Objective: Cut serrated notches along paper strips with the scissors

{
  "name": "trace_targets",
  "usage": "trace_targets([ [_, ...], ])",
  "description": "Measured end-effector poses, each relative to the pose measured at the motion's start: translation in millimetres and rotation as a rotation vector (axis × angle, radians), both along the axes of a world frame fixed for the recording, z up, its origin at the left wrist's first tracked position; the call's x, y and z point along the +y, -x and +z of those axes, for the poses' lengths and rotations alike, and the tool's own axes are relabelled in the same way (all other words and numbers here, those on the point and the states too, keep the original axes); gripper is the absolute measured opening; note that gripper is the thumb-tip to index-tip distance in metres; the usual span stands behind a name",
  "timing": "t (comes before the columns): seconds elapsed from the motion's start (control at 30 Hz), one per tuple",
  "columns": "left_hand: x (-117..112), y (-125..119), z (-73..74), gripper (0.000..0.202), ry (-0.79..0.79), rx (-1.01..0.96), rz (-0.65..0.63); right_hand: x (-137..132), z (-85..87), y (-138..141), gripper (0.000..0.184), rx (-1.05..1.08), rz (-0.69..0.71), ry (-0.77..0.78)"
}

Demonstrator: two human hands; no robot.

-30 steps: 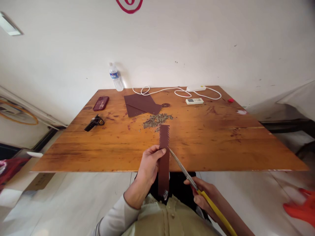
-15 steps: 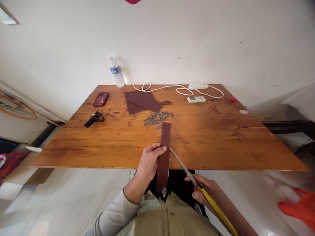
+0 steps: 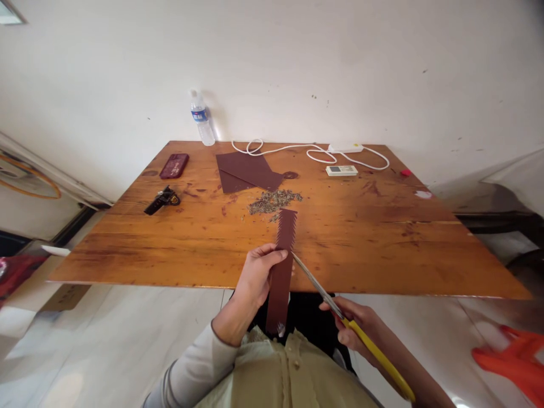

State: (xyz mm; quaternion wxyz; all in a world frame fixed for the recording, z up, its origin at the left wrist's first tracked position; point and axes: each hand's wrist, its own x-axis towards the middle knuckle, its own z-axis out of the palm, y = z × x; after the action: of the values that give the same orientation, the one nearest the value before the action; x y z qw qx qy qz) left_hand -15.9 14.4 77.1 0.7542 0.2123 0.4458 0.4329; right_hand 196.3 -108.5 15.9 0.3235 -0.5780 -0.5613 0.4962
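Observation:
A long strip of dark maroon paper [image 3: 280, 289] is pinched in my left hand [image 3: 257, 275], thumb on top. Pointed notches run along both edges of its far part, and its near end hangs past the table edge above my lap. My right hand [image 3: 357, 320] is closed around scissors [image 3: 359, 334] with yellow handles. Their blades look nearly together, and the tip meets the strip's right edge beside my left thumb. Beyond the strip's far end lies a scattered heap of small brownish bits [image 3: 274, 201].
Maroon sheets [image 3: 242, 170] lie behind the heap. On the wooden table [image 3: 361, 232] are a red phone [image 3: 174, 165], a black clip-like object [image 3: 162, 200], a plastic bottle [image 3: 202, 120], a white remote [image 3: 341, 170] and a power strip [image 3: 346, 148] with its cord.
The view has tilted down slightly. Both hands keep nearly the same pose, and the scissors' tip stays at the strip's right edge.

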Motion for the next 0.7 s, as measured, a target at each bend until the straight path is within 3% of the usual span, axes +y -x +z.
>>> trace_targets([
  [0.23,2.2,1.0,2.4,0.028,0.003,0.008,-0.007,2.4,5.1,-5.8,0.065,-0.088,0.05,-0.021],
  [0.5,5.1,0.3,1.9,0.029,-0.009,0.031,-0.002,2.3,1.6,-2.9,0.068,-0.065,0.058,-0.018],
  [0.7,7.8,1.0,-1.4,0.027,-0.038,0.073,-0.011,4.3,3.3,2.5,0.055,-0.138,0.063,-0.09],
])
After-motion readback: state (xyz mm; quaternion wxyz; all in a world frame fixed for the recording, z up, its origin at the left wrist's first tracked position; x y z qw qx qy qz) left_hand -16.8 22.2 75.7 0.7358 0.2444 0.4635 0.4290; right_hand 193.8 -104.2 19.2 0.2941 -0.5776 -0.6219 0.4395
